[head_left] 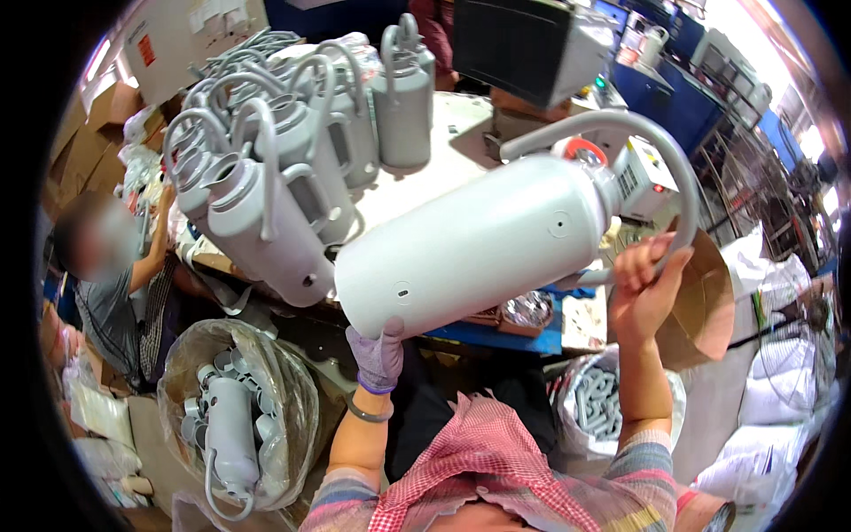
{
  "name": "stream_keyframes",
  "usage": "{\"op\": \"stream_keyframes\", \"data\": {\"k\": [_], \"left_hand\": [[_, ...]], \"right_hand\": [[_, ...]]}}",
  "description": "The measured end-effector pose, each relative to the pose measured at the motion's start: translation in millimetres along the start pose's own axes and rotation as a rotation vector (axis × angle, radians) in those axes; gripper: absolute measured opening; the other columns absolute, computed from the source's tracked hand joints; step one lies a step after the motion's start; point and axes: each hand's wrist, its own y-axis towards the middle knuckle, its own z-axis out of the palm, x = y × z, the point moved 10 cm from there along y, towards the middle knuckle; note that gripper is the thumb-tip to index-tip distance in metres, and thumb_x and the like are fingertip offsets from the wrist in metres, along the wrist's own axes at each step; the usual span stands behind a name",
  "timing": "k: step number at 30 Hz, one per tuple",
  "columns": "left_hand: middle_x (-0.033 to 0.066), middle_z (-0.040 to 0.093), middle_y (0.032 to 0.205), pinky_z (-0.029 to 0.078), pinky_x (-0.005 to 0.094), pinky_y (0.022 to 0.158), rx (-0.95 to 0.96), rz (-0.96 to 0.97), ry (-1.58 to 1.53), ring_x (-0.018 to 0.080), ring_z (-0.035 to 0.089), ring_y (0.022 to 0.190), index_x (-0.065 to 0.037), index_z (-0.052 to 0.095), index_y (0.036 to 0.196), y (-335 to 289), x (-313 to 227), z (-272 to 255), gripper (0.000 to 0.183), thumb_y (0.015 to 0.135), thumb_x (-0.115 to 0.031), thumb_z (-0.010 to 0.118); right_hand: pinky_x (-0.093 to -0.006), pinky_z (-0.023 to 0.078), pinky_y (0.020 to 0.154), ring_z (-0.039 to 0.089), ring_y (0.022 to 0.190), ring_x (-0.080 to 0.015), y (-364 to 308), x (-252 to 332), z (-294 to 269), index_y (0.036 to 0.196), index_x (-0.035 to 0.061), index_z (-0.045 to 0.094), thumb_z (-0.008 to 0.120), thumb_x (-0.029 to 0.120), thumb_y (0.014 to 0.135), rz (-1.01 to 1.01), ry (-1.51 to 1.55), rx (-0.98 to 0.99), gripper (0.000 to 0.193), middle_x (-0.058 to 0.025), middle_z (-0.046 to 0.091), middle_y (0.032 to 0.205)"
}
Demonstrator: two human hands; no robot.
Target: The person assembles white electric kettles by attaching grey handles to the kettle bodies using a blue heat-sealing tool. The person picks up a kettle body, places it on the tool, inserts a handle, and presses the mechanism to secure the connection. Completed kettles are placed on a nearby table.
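Observation:
A large grey plastic jug body (479, 244) lies tilted across the view in both my hands, its neck to the upper right and its base to the lower left. My left hand (379, 356), in a pale purple glove, holds it at the base with the thumb up on its side. Bare fingers of my right hand (651, 288) are closed around the lower end of its long hoop handle (681, 177). An orange-red ring (585, 149) shows behind the neck; whether it touches the jug cannot be told. To the left, several similar grey jugs (266, 222) with raised handles stand close together.
A white-topped table (461, 124) spans the middle, with a black-fronted boxy device (510, 53) behind. Clear bags hold grey cup-shaped parts on the left (297, 381) and small grey pieces (598, 403) on the right. A cardboard box (709, 310) stands right; another person (111, 306) sits left.

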Motion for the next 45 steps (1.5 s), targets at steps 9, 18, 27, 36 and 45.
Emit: {"op": "stream_keyframes", "data": {"k": [9, 18, 27, 36, 45], "left_hand": [[0.011, 0.069, 0.113, 0.051, 0.0315, 0.088, 0.34, -0.657, -0.113, 0.0203, 0.066, 0.101, 0.005, 0.058, 0.125, -89.9, -21.5, 79.1, 0.038, 0.099, -0.022, 0.057], [0.0181, 0.069, 0.106, 0.05, 0.0417, 0.091, 0.87, -0.008, 1.107, 0.0354, 0.064, 0.1, -0.007, 0.067, 0.121, -2.3, 144.9, 128.3, 0.035, 0.093, -0.028, 0.062], [0.0146, 0.071, 0.092, 0.054, 0.0416, 0.077, 0.781, 0.186, 1.087, 0.0331, 0.068, 0.086, -0.01, 0.072, 0.099, -4.8, 188.9, 147.3, 0.016, 0.085, -0.016, 0.07], [0.0117, 0.071, 0.087, 0.053, 0.0331, 0.073, 0.388, 0.142, 0.71, 0.0225, 0.067, 0.078, -0.002, 0.07, 0.092, -6.0, 101.5, 120.0, 0.013, 0.081, -0.007, 0.072], [0.0068, 0.073, 0.096, 0.054, 0.0247, 0.074, 0.563, -0.247, 0.311, 0.0099, 0.067, 0.079, -0.002, 0.072, 0.099, 1.9, 64.0, 194.7, 0.017, 0.083, -0.005, 0.074]], "right_hand": [[-0.0406, 0.033, 0.111, 0.048, 0.127, -0.0271, -108.3, 81.1, -120.6, 0.132, -0.0015, 0.053, 0.044, 0.052, 0.097, -0.094, -0.891, 0.149, 0.065, -0.0194, 0.052, 0.131], [-0.0361, 0.051, 0.09, 0.061, 0.104, -0.0209, -256.1, 129.4, -360.1, 0.126, 0.0042, 0.057, 0.04, 0.046, 0.101, 0.062, -0.592, -0.784, 0.051, -0.0093, 0.061, 0.117], [-0.0367, 0.051, 0.091, 0.061, 0.107, -0.0212, -297.6, 124.4, -400.2, 0.128, 0.0045, 0.056, 0.041, 0.044, 0.102, 0.012, -0.391, -1.066, 0.05, -0.0094, 0.061, 0.119], [-0.0372, 0.051, 0.092, 0.061, 0.109, -0.0215, -296.7, 94.9, -415.8, 0.129, 0.0048, 0.055, 0.042, 0.042, 0.102, 0.057, -0.356, -1.08, 0.048, -0.0095, 0.061, 0.122], [-0.0378, 0.051, 0.094, 0.06, 0.111, -0.0218, -303.6, 84.7, -431.5, 0.131, 0.0051, 0.054, 0.043, 0.041, 0.102, 0.047, -0.318, -1.113, 0.047, -0.0096, 0.06, 0.124]]}}
